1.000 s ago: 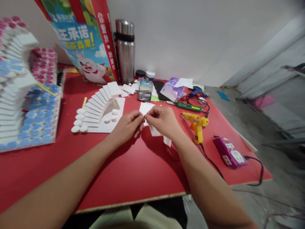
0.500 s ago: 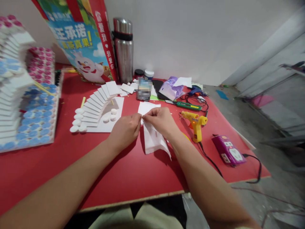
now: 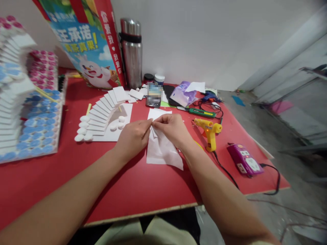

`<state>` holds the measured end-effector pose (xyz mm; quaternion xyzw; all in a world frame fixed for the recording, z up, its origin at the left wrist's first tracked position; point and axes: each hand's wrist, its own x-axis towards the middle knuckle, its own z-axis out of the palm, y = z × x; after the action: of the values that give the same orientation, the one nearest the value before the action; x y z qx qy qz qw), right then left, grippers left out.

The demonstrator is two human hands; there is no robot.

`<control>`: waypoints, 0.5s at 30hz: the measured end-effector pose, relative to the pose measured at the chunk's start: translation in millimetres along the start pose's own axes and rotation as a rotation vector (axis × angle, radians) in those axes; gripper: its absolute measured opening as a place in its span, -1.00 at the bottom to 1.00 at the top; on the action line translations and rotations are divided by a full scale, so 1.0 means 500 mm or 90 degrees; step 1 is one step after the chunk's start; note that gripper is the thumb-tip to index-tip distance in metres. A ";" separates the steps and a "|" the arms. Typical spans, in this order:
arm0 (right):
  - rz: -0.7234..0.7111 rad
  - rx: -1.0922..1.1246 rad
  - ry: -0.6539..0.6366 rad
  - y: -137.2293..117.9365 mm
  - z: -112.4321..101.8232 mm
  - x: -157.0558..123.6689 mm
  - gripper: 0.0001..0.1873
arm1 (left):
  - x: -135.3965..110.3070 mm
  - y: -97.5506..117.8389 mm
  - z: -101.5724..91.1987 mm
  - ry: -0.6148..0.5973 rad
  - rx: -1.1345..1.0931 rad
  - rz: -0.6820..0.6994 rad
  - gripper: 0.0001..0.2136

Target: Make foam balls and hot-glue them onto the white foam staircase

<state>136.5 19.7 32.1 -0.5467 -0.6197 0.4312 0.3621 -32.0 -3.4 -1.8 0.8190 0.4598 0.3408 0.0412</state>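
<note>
A thin white tissue (image 3: 163, 151) hangs from my fingertips over the red table, its lower end spread out. My left hand (image 3: 134, 136) pinches its top edge, knuckles up. Right against it, my right hand (image 3: 170, 129) pinches the same spot between thumb and forefinger. What lies inside the pinch is hidden. Behind the hands a flat white sheet (image 3: 159, 113) rests on the table. Left of my left hand stands a curved white stair model (image 3: 98, 115) on a white board, with several white round pads (image 3: 81, 131) beside it and on the board.
On the right lie a yellow glue gun (image 3: 209, 131), a purple power strip (image 3: 244, 160) with its cord, and a green-handled cutter (image 3: 201, 113). At the back are a phone (image 3: 154, 97), a purple tissue pack (image 3: 184, 93) and a steel thermos (image 3: 131, 54). A larger decorated model (image 3: 41, 129) stands left.
The tissue's lower part has swung left and spread wider below my hands. Both hands stay pinched together in nearly the same place.
</note>
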 end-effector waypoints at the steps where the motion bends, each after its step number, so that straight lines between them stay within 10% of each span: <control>1: 0.007 0.021 0.000 -0.001 0.000 -0.001 -0.86 | 0.001 0.002 -0.001 0.014 -0.034 -0.006 -0.68; 10: -0.038 -0.054 0.004 0.003 -0.005 0.005 -0.90 | 0.013 0.016 -0.007 0.007 -0.407 -0.268 -0.75; 15: -0.097 -0.139 0.009 0.009 -0.006 0.010 -0.88 | 0.015 0.006 -0.004 0.003 -0.408 -0.246 -0.76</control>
<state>140.1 25.2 28.7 -0.5371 -0.7002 0.3285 0.3368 -28.6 0.4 4.8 0.6619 0.4756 0.4554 0.3581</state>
